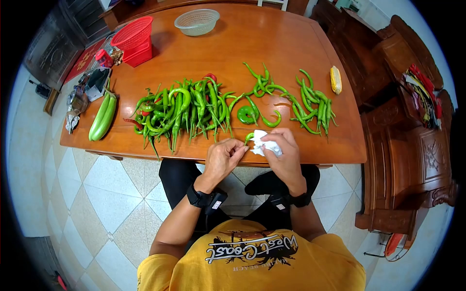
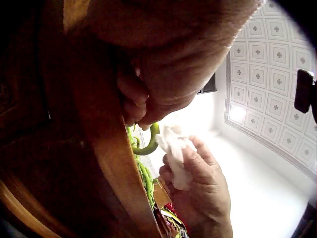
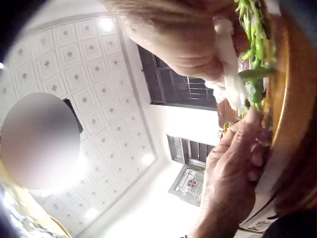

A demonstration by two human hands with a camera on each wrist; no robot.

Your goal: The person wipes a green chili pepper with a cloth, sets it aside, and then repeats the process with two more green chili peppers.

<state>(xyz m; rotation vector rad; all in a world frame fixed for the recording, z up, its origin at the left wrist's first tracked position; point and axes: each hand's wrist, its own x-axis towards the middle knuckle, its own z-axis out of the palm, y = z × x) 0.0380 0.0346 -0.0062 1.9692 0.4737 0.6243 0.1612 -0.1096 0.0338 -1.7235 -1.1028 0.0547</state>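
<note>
Near the table's front edge, the left hand (image 1: 224, 157) pinches one end of a curved green pepper (image 1: 249, 137). The right hand (image 1: 285, 157) grips a crumpled white tissue (image 1: 266, 144), which lies against the pepper's other end. In the left wrist view the pepper (image 2: 148, 147) bends between the left fingertips and the tissue (image 2: 174, 153). The right wrist view shows the tissue (image 3: 232, 74) under the right fingers, close to the left hand (image 3: 233, 168). A large heap of green peppers (image 1: 184, 109) with a few red ones lies to the left of the hands.
Smaller groups of peppers (image 1: 310, 104) lie right of the heap, with a coiled pepper (image 1: 246, 115) between. An eggplant (image 1: 103, 118) is at the left, a corn cob (image 1: 336, 80) at the right. A red basket (image 1: 133, 35) and pale basket (image 1: 197, 23) stand at the back.
</note>
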